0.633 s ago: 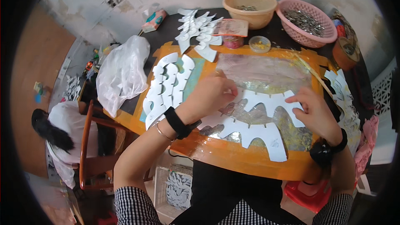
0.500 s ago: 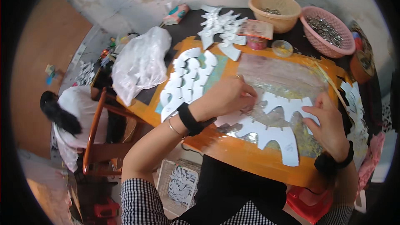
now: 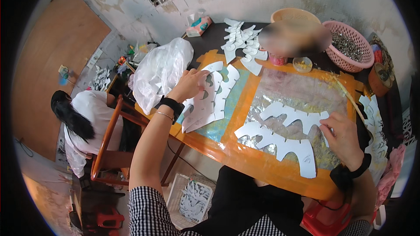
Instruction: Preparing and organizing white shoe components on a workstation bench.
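Note:
My left hand (image 3: 190,84) is closed on a white scalloped cut-out piece (image 3: 201,110) at the left of the table. More such pieces (image 3: 225,91) lie under and beside it. At the right, my right hand (image 3: 343,137) pinches the right end of another scalloped piece (image 3: 291,116), which lies on a glossy, yellow-smeared patch of the table. Just in front of that one, a similar piece (image 3: 280,144) lies flat, curving toward the near edge. The fingertips of my left hand are partly hidden by the white material.
A white plastic bag (image 3: 159,74) sits left of the pieces. Along the back are a heap of white cut-outs (image 3: 243,43), a small round tub (image 3: 302,64) and a pink basket of metal bits (image 3: 352,39). A stick (image 3: 348,91) lies right. A person (image 3: 94,118) sits at left.
My left hand has moved left from the middle of the table to the pile and gripped a piece there. My right hand stays at the end of its piece. The view has shifted slightly.

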Available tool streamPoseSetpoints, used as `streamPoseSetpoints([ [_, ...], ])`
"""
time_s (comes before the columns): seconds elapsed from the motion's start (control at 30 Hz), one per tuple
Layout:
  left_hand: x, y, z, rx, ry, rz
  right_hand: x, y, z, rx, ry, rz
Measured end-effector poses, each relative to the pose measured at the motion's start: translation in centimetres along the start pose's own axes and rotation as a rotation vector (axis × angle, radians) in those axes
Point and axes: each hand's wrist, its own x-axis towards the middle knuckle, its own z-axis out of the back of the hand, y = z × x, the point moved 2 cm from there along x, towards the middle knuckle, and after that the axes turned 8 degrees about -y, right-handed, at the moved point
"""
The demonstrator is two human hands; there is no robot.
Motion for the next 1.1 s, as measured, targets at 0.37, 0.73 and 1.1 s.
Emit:
streamPoseSetpoints([
  [0.37,-1.2,-7.8,10.8,-0.348,-0.031,0.079,0.5,1.7,1.0,0.152,-0.011,-0.168],
  [0.73,1.3,-21.3,8.2,-1.508,0.055,0.257,3.7,3.4,0.0,1.064,0.271,-0.388],
  [1.1,6.3,-22.5,-0.9,-1.37,0.277,0.315,4.0,-6.7,1.0,0.878,-0.119,-0.587],
])
